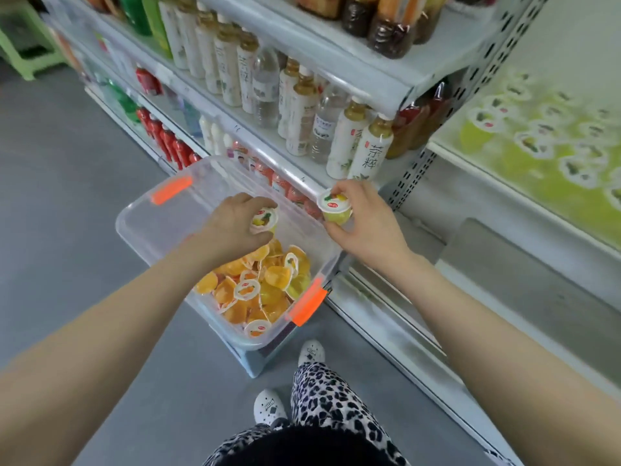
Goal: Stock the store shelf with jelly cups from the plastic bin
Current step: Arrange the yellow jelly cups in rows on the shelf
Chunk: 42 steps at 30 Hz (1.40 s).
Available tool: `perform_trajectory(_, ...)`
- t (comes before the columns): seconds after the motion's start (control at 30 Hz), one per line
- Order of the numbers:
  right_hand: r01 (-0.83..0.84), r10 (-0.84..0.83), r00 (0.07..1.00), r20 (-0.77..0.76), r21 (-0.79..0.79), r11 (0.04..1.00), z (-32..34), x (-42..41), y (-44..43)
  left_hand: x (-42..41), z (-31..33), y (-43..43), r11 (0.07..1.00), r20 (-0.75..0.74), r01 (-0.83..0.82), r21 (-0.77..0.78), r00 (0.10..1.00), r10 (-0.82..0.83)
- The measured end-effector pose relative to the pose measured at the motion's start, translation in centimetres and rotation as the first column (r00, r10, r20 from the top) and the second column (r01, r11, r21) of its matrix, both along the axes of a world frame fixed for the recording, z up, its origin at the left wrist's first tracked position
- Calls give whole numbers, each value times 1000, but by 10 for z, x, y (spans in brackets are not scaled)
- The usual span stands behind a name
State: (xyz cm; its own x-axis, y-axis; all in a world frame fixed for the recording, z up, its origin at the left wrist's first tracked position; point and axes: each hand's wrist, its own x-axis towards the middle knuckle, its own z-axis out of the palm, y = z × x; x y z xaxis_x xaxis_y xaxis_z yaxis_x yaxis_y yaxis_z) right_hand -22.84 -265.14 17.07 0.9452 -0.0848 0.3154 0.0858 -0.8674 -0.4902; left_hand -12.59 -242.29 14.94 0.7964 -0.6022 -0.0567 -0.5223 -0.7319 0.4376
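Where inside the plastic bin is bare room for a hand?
In the plastic bin, the far end by the far orange latch is bare; the near end by the near orange latch is crowded with jelly cups.

Bright, even, soft-shadowed light; wide-angle bending at the edges, with the right-hand shelf [544, 136] blurred.

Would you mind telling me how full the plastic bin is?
Partly full: the bin holds jelly cups heaped at its near end only; its far end is bare.
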Motion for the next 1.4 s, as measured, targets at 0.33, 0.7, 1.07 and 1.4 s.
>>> perform_trajectory(0.33, 289, -303, 937, 175, 104, 952, 72, -110, -98, -58, 78, -131, 941, 193, 310, -132, 940, -283)
perform_trajectory(0.7, 543, -554, 781, 288, 126, 830, 130, -247, -245, -162, 131, -289, 813, 311, 512, -277, 849, -428)
perform_trajectory(1.07, 586, -586, 810, -17, -21, 810, 101, -287, -355, -222, 138, -359, 817, 359, 460, -349, 871, -337)
perform_trajectory(1.4, 491, -485, 870, 88, -81, 867, 78, -274, -369, -239, 139, -372, 837, 384, 430, -339, 875, -295)
